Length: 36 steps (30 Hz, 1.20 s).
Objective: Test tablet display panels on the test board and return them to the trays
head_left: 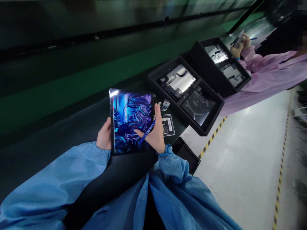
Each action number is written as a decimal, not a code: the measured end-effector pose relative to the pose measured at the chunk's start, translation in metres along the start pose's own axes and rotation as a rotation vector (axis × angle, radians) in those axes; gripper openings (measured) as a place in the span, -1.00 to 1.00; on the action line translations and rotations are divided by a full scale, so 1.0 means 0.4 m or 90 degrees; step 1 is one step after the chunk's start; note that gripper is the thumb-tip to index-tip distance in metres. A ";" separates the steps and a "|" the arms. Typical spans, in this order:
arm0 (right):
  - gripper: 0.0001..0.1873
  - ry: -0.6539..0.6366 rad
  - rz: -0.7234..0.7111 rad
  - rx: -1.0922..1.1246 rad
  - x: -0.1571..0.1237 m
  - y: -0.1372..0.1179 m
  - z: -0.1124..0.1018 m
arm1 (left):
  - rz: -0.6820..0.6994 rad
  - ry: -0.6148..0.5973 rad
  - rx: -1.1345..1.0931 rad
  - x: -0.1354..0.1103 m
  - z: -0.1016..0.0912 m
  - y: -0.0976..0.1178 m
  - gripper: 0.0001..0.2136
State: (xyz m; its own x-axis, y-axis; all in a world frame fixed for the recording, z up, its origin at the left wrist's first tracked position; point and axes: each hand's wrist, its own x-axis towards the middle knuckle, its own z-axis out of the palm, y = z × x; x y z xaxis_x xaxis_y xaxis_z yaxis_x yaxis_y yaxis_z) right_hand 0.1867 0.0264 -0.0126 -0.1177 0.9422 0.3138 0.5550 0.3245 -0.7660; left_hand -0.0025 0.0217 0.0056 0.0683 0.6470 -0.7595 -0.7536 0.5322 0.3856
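Observation:
I hold a tablet (pixel 130 119) with a lit blue swirl screen above the dark work surface. My left hand (pixel 104 136) grips its left edge, thumb on the front. My right hand (pixel 153 131) rests at the tablet's right edge, closed round a blue pen-like tool (pixel 147 130) whose tip lies on the lower screen. Both my sleeves are blue.
A white label card (pixel 168 125) and a small shiny part (pixel 164 104) lie right of the tablet. A black tray (pixel 151 77) holds two tablets. A second black tray (pixel 197 44) sits beyond it, where a person in a pink sleeve (pixel 261 76) works. A small black box (pixel 185 153) is at the table edge.

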 end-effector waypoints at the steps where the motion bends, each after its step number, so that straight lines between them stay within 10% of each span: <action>1: 0.22 0.002 -0.008 0.013 0.000 -0.006 -0.004 | 0.004 0.004 0.004 0.004 -0.002 -0.003 -0.56; 14: -0.32 0.096 -0.038 0.064 0.035 0.024 -0.099 | 0.051 0.007 0.016 0.007 -0.034 -0.029 -0.59; 22: -0.58 -0.024 -0.088 -0.321 0.162 0.045 -0.154 | 0.035 0.024 0.072 -0.015 -0.037 -0.054 -0.62; 36: -0.94 -0.051 -0.402 -0.273 0.031 -0.056 -0.223 | -0.007 -0.103 0.076 -0.006 -0.073 -0.067 -0.45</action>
State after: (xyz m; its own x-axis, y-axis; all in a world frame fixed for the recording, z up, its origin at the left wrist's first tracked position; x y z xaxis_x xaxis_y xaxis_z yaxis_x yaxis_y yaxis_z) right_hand 0.2465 0.0235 0.0585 -0.5687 0.5973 0.5655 0.6312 0.7578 -0.1655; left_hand -0.0016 -0.0102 -0.0184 0.1872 0.7155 -0.6730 -0.6702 0.5940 0.4450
